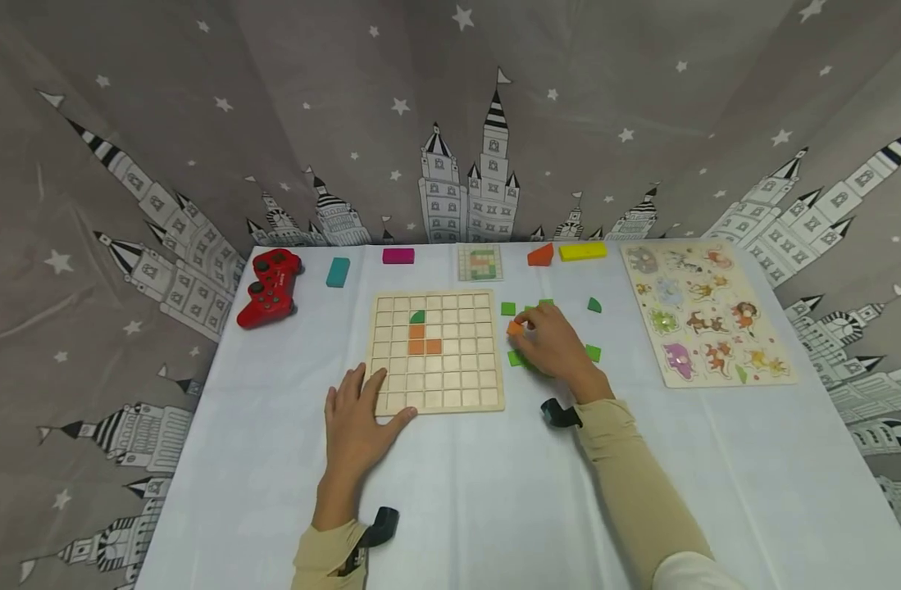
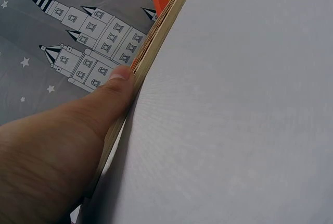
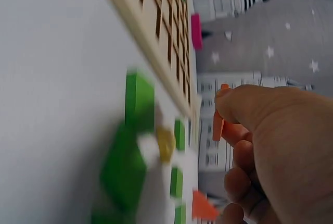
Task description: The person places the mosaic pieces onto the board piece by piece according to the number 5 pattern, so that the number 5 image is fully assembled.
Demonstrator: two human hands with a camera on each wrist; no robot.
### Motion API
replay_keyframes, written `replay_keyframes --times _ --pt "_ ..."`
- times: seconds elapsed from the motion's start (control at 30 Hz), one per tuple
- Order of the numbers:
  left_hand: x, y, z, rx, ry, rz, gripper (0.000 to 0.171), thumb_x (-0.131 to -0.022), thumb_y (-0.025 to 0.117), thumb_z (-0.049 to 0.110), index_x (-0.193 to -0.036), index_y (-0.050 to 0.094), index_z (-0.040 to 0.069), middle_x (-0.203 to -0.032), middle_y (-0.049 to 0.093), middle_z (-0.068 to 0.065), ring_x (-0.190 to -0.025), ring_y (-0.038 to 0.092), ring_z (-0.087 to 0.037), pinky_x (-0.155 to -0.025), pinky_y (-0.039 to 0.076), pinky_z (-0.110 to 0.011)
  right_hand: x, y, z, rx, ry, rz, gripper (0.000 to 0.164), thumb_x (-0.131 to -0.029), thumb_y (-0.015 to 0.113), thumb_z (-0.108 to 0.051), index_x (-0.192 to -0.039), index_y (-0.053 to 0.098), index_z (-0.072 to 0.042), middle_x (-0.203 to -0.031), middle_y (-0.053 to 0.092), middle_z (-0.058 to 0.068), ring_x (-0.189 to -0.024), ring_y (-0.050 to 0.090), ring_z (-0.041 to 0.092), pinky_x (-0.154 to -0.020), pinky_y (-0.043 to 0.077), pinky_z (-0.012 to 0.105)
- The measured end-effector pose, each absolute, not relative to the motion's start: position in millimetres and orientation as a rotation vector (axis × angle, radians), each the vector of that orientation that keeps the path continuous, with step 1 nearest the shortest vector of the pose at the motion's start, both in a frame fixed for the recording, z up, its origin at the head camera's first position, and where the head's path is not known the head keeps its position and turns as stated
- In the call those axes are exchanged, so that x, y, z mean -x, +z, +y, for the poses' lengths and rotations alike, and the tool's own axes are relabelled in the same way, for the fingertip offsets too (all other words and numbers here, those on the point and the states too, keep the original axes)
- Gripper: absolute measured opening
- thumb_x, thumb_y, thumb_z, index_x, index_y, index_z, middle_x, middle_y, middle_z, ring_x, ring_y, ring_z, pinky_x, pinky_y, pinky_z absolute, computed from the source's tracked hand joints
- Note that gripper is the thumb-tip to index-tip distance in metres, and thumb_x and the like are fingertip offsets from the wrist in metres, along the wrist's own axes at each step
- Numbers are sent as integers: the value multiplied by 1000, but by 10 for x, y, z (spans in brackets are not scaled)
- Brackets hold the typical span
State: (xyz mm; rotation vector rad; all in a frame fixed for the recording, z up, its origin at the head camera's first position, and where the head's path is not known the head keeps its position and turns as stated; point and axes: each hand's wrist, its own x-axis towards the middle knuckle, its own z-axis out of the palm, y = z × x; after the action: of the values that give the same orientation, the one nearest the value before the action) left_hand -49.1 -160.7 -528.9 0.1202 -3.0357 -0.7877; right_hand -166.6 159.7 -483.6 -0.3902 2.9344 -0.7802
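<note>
Pinching one orange piece [image 3: 218,125] by its edges, the right hand [image 1: 549,340] has its grip closed to the piece's own width, thumb against fingertips. The piece is off the table, just beyond the right edge of the wooden board [image 1: 498,395], and the right wrist view shows it nearly edge-on. So slight a hold could let it twist or slip, dropping it among the green squares [image 1: 508,309] near that hand. Some lie partly hidden under it, so a low wrist might scatter them. Should the piece meet the board tilted, the ridges between cells could catch it and leave it askew.

The left hand [image 1: 357,430], fingers spread, holds nothing in its grip and touches the board's near-left corner; a hard push there could slide the board and jolt the orange squares [image 1: 416,347] and green quarter-round [image 1: 417,316] on it.
</note>
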Motion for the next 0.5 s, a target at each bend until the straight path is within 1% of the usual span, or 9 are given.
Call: replay_keyframes --times 0.13,0.37,0.5 --pt "495 -5282 -1603 -116 -788 -3037 87 -84 74 60 -153 45 17 -166 27 -20 -157 17 -41 -126 5 -64 1672 -4873 1376 478 -808 2927 32 -97 69 -29 -118 70 -6 -99 59 9 -92 53 23 -81 49 37" --pt "513 -5277 -1605 -123 -788 -3041 87 -85 73 62 -153 44 17 -166 27 -19 -157 16 -40 -126 4 -63 1670 -4923 1039 554 -829 2879 32 -99 66 -31 -120 70 -8 -97 56 4 -90 49 18 -79 45 34" --pt "512 -5269 -1598 -119 -778 -3029 87 -84 74 61 -153 45 16 -166 28 -20 -157 17 -41 -126 6 -64 1658 -4958 917 594 -785 2879 30 -99 67 -32 -119 70 -10 -97 55 2 -90 48 17 -78 44 32"
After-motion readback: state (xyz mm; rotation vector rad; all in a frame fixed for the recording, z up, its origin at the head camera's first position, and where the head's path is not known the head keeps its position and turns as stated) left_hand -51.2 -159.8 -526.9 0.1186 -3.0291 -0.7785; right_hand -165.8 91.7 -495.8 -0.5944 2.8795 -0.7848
